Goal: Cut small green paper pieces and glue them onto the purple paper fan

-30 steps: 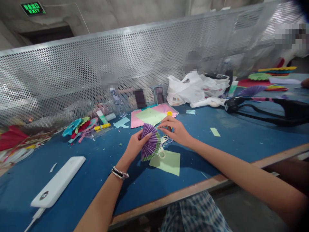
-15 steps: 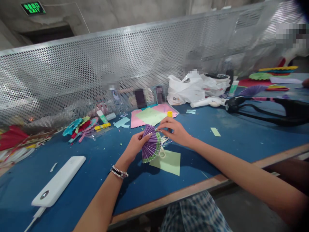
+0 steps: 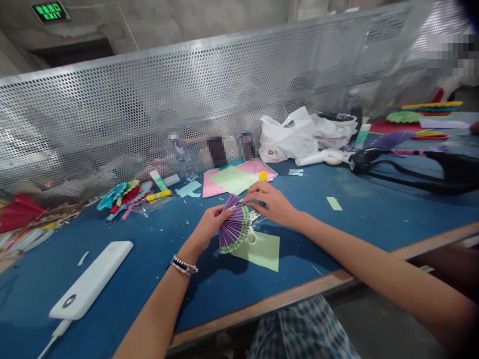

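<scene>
My left hand (image 3: 209, 223) grips a pleated purple paper fan (image 3: 234, 227), thumb on top of the folds near its narrow side. Green trim runs along the fan's curved edge. My right hand (image 3: 271, 202) is closed in a pinch at the upper right end of the fan, its fingertips on the fan's edge. Under and beside the fan lie white-handled scissors (image 3: 251, 236), partly hidden, and a light green paper sheet (image 3: 265, 252). A yellow-capped glue stick (image 3: 263, 177) stands just behind my right hand.
Pink and green sheets (image 3: 234, 178) lie behind my hands. Colourful folded paper pieces (image 3: 125, 195), a yellow glue stick (image 3: 159, 195) and a bottle (image 3: 183, 157) are at the left back. A white power bank (image 3: 92, 280), a plastic bag (image 3: 288, 137) and a black strap (image 3: 411, 172) also occupy the blue table.
The fan has tilted and shifted very slightly down and left in my left hand. My right hand stays pinched at the fan's edge, almost unmoved.
</scene>
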A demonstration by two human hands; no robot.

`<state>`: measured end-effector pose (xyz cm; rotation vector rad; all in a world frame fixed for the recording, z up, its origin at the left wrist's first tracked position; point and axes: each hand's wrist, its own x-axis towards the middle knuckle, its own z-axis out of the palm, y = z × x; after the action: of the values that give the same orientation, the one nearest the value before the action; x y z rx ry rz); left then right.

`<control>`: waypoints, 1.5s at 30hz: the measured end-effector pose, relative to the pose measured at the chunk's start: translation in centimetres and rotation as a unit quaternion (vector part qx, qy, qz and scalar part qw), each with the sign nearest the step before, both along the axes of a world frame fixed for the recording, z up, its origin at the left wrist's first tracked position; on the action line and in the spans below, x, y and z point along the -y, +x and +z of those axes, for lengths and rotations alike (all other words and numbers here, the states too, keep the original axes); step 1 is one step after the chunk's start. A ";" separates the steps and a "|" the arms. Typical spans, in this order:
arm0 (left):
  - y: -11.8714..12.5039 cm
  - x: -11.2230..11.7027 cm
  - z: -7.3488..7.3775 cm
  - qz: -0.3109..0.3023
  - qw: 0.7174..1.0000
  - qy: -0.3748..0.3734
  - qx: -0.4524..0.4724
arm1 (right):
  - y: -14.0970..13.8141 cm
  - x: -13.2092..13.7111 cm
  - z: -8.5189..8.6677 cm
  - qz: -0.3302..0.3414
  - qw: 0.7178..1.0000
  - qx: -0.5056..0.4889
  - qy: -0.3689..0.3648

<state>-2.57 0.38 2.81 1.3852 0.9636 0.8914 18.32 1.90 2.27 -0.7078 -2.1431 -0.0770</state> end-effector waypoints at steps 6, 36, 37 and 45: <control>0.0 -0.2 -0.1 0.016 1.000 0.006 0.001 | -0.1 0.1 0.0 -0.008 1.000 0.018 -0.001; 0.0 -0.3 -0.3 0.028 1.000 0.001 0.012 | -0.2 0.4 0.1 -0.062 0.992 0.094 0.055; 0.0 -0.3 -0.3 0.029 1.000 0.001 0.012 | -0.2 0.4 0.1 -0.062 0.992 0.094 0.055; 0.1 -0.3 -0.3 0.030 0.999 -0.009 0.020 | -0.2 0.4 -0.1 -0.065 0.992 0.098 0.053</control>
<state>-2.51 0.69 2.46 1.3244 0.9844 0.9507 18.08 1.52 2.22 -0.8043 -2.2576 -0.3395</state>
